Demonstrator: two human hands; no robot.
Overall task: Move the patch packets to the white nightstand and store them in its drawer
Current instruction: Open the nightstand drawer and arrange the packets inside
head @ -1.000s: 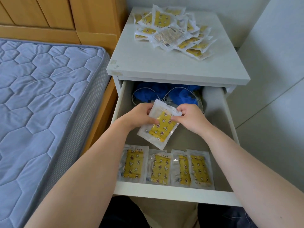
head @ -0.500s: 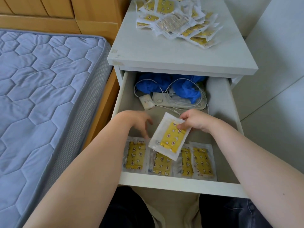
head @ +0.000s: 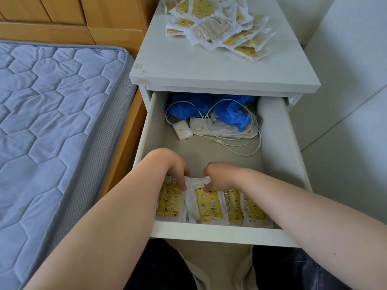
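Observation:
The white nightstand (head: pixel 209 65) has its drawer (head: pixel 209 232) pulled out. Several yellow patch packets (head: pixel 209 204) lie in a row along the drawer's front. My left hand (head: pixel 167 166) and my right hand (head: pixel 222 174) both pinch the top edge of one packet (head: pixel 196 182), which stands on edge in that row between two others. A loose pile of patch packets (head: pixel 219 28) lies on the far part of the nightstand top.
At the drawer's back lie blue crumpled material (head: pixel 230 111), a white cable (head: pixel 240 141), a flat white device (head: pixel 222 130) and a small white box (head: pixel 182 130). A bed with a blue quilted mattress (head: pixel 52 122) adjoins on the left. A white wall stands to the right.
The packet went from mid-drawer height down into the front row. My left hand, which had let go, has taken hold of its top edge again beside the right.

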